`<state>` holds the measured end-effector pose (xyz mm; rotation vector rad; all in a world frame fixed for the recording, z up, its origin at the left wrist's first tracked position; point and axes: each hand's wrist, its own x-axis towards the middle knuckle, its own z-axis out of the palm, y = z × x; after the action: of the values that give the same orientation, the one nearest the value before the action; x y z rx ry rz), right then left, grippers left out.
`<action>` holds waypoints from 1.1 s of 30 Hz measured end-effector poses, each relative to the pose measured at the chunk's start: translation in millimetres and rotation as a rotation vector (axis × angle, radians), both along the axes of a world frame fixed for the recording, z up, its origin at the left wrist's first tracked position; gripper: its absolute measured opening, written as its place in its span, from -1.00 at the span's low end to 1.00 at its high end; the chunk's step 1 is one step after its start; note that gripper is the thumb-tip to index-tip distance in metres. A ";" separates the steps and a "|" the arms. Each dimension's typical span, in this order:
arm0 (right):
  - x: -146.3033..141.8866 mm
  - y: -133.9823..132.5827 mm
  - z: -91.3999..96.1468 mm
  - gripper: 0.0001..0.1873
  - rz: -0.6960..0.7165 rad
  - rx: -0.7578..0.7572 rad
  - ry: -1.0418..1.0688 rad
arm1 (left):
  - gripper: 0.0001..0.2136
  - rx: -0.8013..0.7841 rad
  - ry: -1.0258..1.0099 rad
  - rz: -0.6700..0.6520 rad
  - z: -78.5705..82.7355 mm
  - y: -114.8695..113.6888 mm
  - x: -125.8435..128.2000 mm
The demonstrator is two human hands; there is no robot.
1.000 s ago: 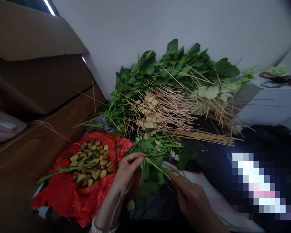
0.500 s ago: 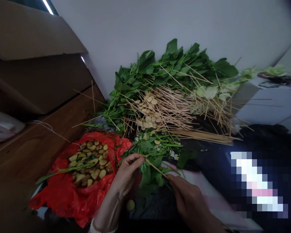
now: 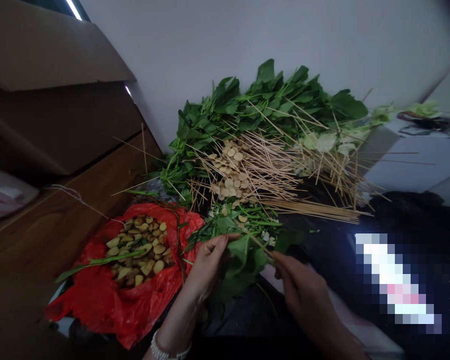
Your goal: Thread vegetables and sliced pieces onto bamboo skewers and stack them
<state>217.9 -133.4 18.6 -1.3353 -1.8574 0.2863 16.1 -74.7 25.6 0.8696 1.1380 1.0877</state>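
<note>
Left hand [image 3: 207,261] now pinching leafy greens [image 3: 243,262], so they're up by the bamboo skewer [image 3: 255,239] the right hand [image 3: 303,285] still grips

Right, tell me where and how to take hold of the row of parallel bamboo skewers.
Probably best to pinch the row of parallel bamboo skewers toward its right-hand ends, coming from the near right. They lie side by side there, mostly outside the tangled skewers behind, while the left ends run close to the potato slices.
</note>
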 end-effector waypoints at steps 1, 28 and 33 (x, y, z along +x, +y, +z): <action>8.6 0.9 1.2 -0.66 -0.053 0.011 -0.005 | -0.66 0.050 0.079 -0.018 1.1 4.6 -0.8; 51.8 -10.0 -0.3 -0.73 -0.271 -0.063 0.014 | -0.85 0.658 1.308 -0.419 -12.4 44.6 26.3; 49.1 -12.5 -5.4 -0.74 -0.220 -0.073 0.025 | -0.78 0.535 0.768 -0.183 -5.0 42.2 13.4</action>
<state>267.0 -145.8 13.2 -1.5641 -1.6750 0.2567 29.5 -32.4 20.6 1.8854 1.3577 0.9318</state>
